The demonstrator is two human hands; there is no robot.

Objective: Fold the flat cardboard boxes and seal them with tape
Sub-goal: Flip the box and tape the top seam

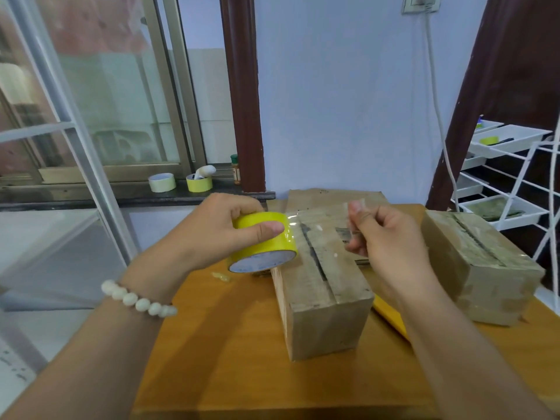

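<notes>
Head view is showing the left hand (218,228) gripping a yellow tape roll (263,244), thumb lying across its band and fingers curling behind. The right hand (385,237) is pinching the free end of a clear tape strip (318,228), which is stretching from the roll above the near box (321,280). That box is standing on the wooden table (227,344) with flaps closed, hiding its contents. A second box (485,268) is sitting to its right, closed, shiny tape running along its seam. Flat cardboard (333,197) is lying behind them. On the white rack (527,165), the upper tray (515,140) is holding something yellow and something dark; a lower tray (500,212) is holding greenish material. On the windowsill, a yellow roll (199,183) is cupping a white object.
</notes>
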